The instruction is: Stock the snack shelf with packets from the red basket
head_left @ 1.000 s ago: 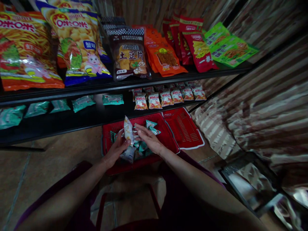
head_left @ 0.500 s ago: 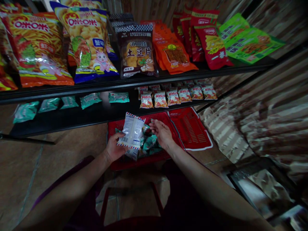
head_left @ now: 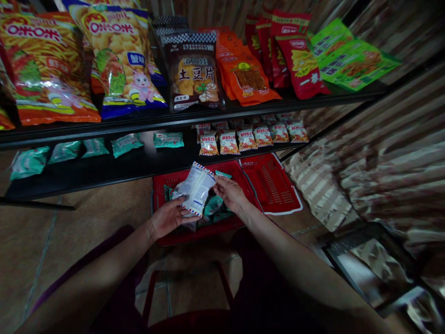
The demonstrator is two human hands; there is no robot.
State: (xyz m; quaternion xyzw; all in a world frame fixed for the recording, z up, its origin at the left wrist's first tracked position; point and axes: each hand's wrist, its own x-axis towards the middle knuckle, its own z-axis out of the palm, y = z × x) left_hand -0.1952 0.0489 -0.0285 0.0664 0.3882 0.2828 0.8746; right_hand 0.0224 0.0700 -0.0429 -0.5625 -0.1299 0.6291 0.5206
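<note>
A small white snack packet [head_left: 198,189] with a red-and-blue striped edge is tilted above the red shopping basket [head_left: 163,234], its printed back facing me. My left hand [head_left: 169,217] has its lower left side between thumb and fingers, in a loose hold. At the upper right corner, my right hand [head_left: 230,192] pinches the same packet. Under the hands, green snack packets [head_left: 212,205] lie in the basket, partly covered by the white packet and my fingers.
On the lower black shelf [head_left: 104,174] lie several green packets [head_left: 127,144] and rows of small white-and-orange packets [head_left: 229,141]. Larger snack bags [head_left: 194,74] line the shelf above. A red perforated basket flap [head_left: 271,183] extends right, near crumpled brown paper [head_left: 320,190].
My right hand has closed on the packet's upper right corner. The packet has shifted right and turned clockwise, and my left hand's fingers have loosened somewhat.
</note>
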